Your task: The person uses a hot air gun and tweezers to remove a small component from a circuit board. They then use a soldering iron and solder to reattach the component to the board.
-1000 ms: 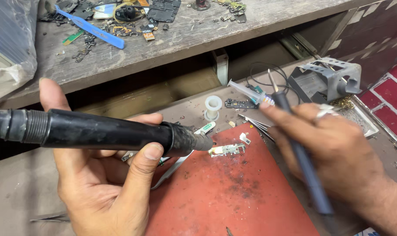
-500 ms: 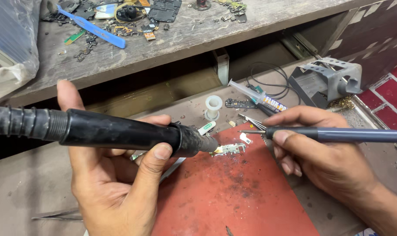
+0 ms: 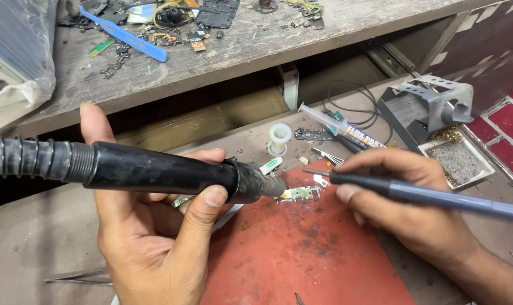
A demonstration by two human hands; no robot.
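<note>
While my left hand [image 3: 155, 237] wraps the thick black hot-air handpiece [image 3: 172, 172], my right hand [image 3: 403, 209] pinches the slim blue-grey soldering iron [image 3: 437, 195] pen-style. Small green circuit board [image 3: 300, 194] lies on red mat [image 3: 301, 254] between both tips; looks light, brittle, best held by its edges.

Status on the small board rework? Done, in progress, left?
Done: small circuit board lies on the red mat, syringe set aside behind it.
In hand: left hand aims the black hot-air handpiece at the board's edge; right hand holds the soldering iron, tip just above the board.
Left: no finished joint visible; tweezers lie unused.
</note>
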